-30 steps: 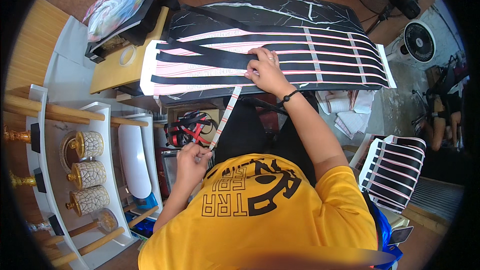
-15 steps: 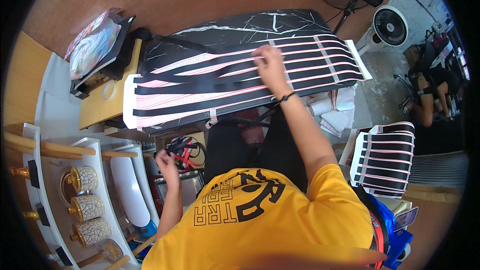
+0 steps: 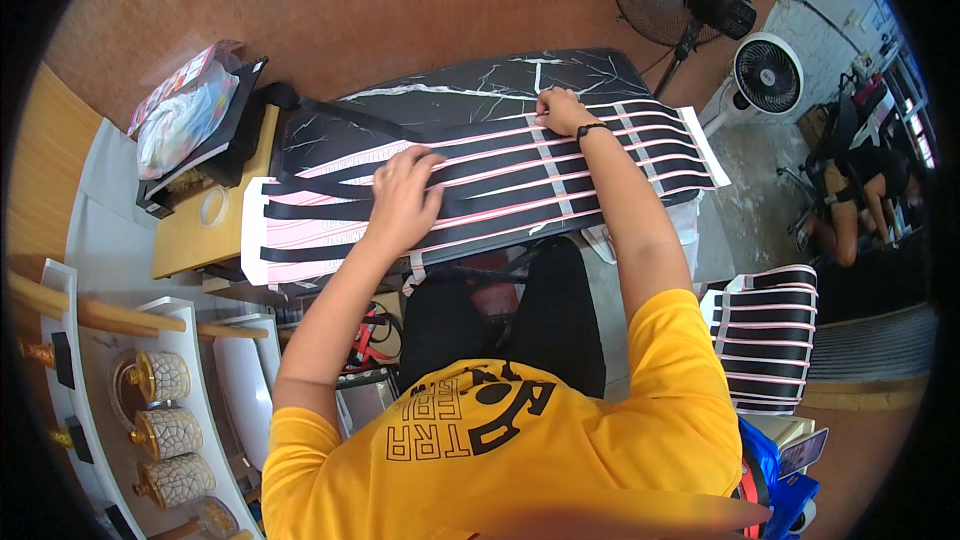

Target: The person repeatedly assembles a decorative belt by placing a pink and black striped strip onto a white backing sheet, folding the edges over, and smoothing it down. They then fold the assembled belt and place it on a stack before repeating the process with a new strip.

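Observation:
A long white-and-pink sheet (image 3: 254, 240) lies along the table, with several black ribbons (image 3: 500, 176) running lengthwise over it. Grey cross bands (image 3: 552, 166) hold the ribbons down on the right half; on the left they lie loose and partly overlap. My left hand (image 3: 405, 198) rests over the loose ribbons, fingers apart and slightly blurred. At the sheet's far edge, by the top of a cross band, my right hand (image 3: 562, 112) has its fingers bent and pressed together. Whatever is between those fingertips is hidden.
The sheet lies on a black marble-patterned table (image 3: 460, 105). At right sits a second ribboned sheet (image 3: 765, 340). Two fans (image 3: 768, 72) stand beyond the table, and a person (image 3: 865, 190) sits farther right. Shelves with gold-and-white jars (image 3: 165, 380) are at left.
My left hand has risen from beside the table onto the ribbons. My right hand has shifted right to the sheet's far edge. The view has tilted slightly.

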